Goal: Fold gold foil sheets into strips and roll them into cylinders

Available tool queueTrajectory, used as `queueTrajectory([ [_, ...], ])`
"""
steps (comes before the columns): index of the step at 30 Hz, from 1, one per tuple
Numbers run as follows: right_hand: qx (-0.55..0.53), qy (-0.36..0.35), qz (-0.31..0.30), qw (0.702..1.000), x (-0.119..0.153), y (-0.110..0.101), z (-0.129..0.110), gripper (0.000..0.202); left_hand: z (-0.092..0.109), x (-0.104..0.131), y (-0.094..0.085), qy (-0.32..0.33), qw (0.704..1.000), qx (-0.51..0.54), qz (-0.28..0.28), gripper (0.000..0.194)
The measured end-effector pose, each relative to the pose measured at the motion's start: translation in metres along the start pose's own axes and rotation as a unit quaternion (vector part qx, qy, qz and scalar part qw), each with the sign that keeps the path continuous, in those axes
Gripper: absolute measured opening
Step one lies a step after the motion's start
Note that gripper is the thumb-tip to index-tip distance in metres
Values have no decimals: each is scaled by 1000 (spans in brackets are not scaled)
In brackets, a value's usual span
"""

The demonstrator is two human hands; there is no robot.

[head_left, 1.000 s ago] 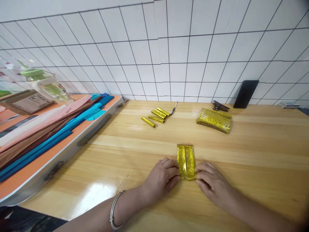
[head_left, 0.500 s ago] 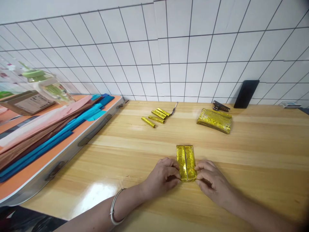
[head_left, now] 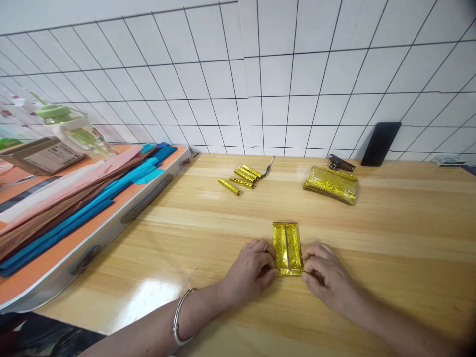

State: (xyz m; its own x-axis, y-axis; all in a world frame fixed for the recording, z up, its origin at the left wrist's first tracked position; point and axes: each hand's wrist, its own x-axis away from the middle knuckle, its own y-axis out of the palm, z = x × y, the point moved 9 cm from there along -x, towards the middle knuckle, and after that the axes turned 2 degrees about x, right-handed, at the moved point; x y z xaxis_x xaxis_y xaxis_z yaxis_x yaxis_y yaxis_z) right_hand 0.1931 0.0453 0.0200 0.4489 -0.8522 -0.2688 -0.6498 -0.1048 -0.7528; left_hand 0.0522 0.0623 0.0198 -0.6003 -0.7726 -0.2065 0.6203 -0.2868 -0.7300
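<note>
A gold foil sheet [head_left: 287, 245] lies on the wooden table, its two sides folded in to a dark seam down the middle. Along its near edge runs a narrow folded strip. My left hand [head_left: 251, 270], with a silver bangle on the wrist, pinches the near left corner between thumb and fingers. At the near right corner, my right hand [head_left: 325, 275] pinches the foil the same way. Farther back lie several narrow gold foil rolls [head_left: 241, 182]. A stack of gold foil sheets [head_left: 330, 185] sits at the back right.
Behind the stack are a black clip [head_left: 340, 163] and a dark phone [head_left: 381, 144] leaning on the tiled wall. A pen [head_left: 268, 166] touches the rolls. On the left, an orange-topped case [head_left: 148, 193] carries coloured paper, a cardboard box [head_left: 44, 155] and a bottle [head_left: 74, 129].
The near edge of the foil is now turned up into a flat narrow strip, and both hands have shifted slightly away from me with it.
</note>
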Motion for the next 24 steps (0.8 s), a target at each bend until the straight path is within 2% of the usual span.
queueTrajectory([
  [17,54,-5,20,998,-2,-2,0,16,-1,-2,1,11,999,-6,33,11],
  [24,45,10,6,999,-3,2,4,18,0,-1,1,6,1000,-18,23,10],
])
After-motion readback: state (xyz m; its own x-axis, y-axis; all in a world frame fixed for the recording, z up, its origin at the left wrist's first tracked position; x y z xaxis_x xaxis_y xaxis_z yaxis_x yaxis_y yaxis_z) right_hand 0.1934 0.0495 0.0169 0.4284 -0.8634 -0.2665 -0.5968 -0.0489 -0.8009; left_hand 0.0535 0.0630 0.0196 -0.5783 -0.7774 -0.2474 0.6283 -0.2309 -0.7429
